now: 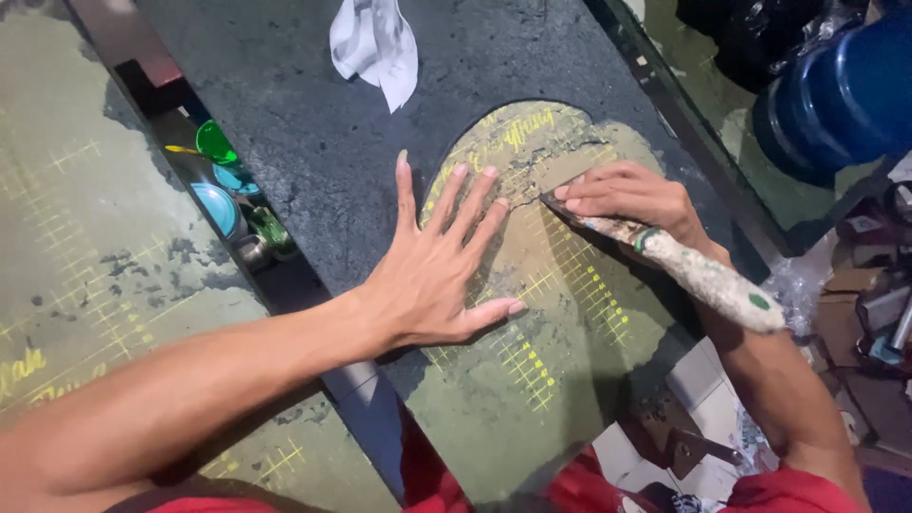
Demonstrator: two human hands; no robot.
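**The count at the bench**

Two hands in play — left hand (432, 271), right hand (627, 195). One scraper (684, 261), one white rag (377, 43). Two dark boards — one (313, 123) under the hands, another (76, 247) alongside. One blue jug (845, 95).

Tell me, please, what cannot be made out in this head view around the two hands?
- Scraper blade tip: hidden under the right hand fingers.
- Board surface beneath the left hand: covered by the palm.
- Yellow writing on the worn patch: flaked and too small to read.
- Pots in the gap: partly hidden by the board edge.
- Blue drum: cut off by the frame.
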